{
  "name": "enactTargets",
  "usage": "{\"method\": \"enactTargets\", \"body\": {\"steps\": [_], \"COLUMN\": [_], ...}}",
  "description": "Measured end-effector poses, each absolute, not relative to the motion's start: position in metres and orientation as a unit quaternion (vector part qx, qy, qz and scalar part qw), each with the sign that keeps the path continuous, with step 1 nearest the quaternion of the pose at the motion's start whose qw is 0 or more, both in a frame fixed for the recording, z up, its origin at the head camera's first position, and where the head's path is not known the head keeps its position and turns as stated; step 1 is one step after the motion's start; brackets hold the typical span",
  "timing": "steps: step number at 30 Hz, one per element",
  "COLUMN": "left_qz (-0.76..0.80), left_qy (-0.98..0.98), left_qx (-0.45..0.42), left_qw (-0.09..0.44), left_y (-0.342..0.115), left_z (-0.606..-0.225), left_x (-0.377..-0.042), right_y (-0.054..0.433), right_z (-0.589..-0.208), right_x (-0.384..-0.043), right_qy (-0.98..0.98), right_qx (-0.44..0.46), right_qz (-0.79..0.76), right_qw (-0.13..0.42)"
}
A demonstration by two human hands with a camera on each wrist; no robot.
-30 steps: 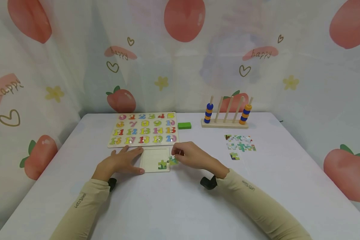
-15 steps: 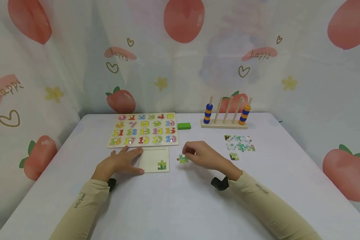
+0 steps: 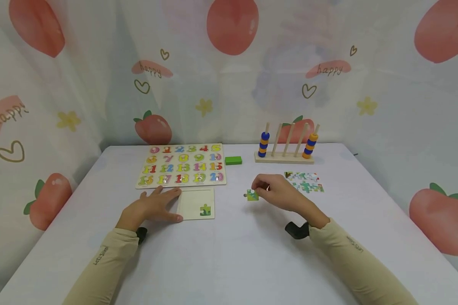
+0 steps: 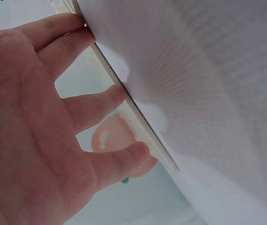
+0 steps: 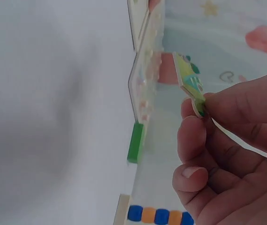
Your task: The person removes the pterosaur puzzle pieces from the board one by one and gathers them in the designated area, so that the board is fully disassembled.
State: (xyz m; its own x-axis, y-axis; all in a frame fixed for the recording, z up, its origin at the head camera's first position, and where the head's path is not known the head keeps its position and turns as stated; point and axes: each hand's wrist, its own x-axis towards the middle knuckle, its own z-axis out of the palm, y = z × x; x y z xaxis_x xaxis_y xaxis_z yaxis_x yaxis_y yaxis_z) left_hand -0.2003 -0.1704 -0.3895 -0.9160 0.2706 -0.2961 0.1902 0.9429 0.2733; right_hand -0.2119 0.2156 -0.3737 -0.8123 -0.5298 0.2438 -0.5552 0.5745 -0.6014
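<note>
My right hand (image 3: 280,194) pinches a green puzzle piece (image 3: 252,195) between thumb and fingertips, above the white table. In the right wrist view the puzzle piece (image 5: 187,75) stands tilted, its lower end between the fingers. My left hand (image 3: 149,208) lies with spread fingers at the left side of a shallow wooden puzzle tray (image 3: 188,204), index finger and thumb at its corners. Inside that tray, at the lower right, lies a single green puzzle piece (image 3: 205,210). More puzzle pieces (image 3: 309,186) lie on the right, partly behind my right hand.
A number board (image 3: 183,165) lies just behind the tray. Beside it is a green block (image 3: 233,160). A wooden bead rack (image 3: 284,157) with blue and orange beads on its outer pegs stands at the back right. Printed cloth (image 3: 236,97) hangs behind the table.
My right hand has carried its puzzle piece away from the tray's right edge, rightward toward the other pieces, and now covers one of them. My left hand has stayed at the tray.
</note>
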Motion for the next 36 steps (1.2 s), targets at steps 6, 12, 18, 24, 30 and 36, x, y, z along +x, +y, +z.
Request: {"method": "enactTargets", "body": {"steps": [6,12,18,24,30,36], "left_qz": [0.125,0.127,0.127,0.121,0.120,0.124], "left_qy": [0.971,0.970,0.970,0.972,0.972,0.971], "left_qx": [0.117,0.123,0.124,0.125,0.126,0.123], "left_qw": [0.169,0.166,0.168,0.160,0.157,0.161], "left_y": [-0.172,-0.171,-0.168,-0.170,-0.172,-0.171], "left_z": [-0.392,-0.394,-0.396,-0.393,-0.392,-0.391], "left_x": [-0.201,-0.203,-0.205,-0.204,-0.204,-0.203], "right_y": [0.231,0.250,0.271,0.288,0.307,0.324], "right_z": [-0.374,-0.370,-0.362,-0.354,-0.351,-0.354], "right_x": [-0.217,-0.219,-0.219,-0.224,-0.228,-0.232], "right_qy": [-0.900,-0.907,-0.915,-0.914,-0.917,-0.921], "right_qx": [0.276,0.253,0.226,0.217,0.201,0.184], "right_qz": [0.336,0.336,0.334,0.341,0.346,0.343], "right_qw": [0.021,0.019,0.030,0.024,0.007,-0.010]}}
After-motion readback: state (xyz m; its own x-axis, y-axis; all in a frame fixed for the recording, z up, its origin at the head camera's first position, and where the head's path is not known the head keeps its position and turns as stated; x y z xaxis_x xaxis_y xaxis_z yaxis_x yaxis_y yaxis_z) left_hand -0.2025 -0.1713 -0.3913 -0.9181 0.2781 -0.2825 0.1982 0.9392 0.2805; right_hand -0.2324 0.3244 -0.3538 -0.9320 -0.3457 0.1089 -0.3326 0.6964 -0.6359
